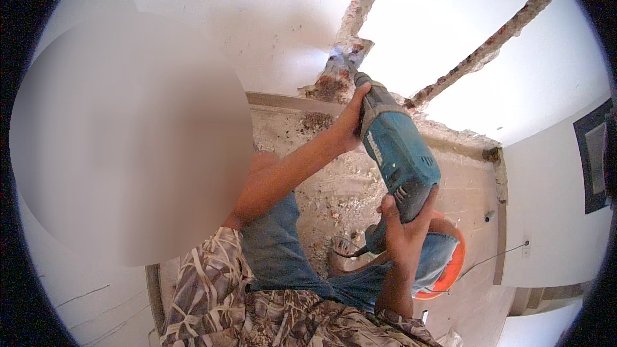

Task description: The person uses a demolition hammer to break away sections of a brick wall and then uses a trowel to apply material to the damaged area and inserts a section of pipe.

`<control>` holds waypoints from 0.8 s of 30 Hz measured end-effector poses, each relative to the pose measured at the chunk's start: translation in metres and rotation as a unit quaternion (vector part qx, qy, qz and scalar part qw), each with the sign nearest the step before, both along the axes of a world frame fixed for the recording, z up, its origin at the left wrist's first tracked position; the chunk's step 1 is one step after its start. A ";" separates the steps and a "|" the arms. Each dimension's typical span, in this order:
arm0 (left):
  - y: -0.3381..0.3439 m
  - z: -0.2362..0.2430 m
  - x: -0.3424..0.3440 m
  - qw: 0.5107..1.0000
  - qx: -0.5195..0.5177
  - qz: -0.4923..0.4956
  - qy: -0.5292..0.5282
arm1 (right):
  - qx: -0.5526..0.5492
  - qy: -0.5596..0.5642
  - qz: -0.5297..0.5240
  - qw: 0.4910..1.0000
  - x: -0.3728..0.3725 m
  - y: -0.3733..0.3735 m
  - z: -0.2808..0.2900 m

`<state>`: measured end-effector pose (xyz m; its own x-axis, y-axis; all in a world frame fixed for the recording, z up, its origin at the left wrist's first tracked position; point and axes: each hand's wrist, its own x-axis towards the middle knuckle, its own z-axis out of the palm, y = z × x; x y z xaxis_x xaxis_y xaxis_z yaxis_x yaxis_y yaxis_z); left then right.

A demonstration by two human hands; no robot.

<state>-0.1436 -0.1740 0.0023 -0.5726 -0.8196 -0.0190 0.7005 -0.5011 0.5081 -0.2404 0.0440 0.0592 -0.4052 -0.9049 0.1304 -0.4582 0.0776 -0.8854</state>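
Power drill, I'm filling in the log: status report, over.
Left hand holding front of power drill, right hand gripping its rear. Bit at wall groove, contact unclear. Rubble below; orange bucket beside right leg.

The power tool (400, 148) spans from the right hand (409, 234) at its rear to the left hand (352, 130) near its front. Ahead of the left hand, a groove (333, 85) cuts the wall (411, 32). Debris (334, 209) lies left of the right hand, a bucket (458, 260) to its right.
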 end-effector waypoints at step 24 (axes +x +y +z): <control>-0.011 -0.024 -0.044 1.000 0.011 -0.011 0.027 | -0.081 -0.101 0.071 0.989 -0.009 0.003 0.028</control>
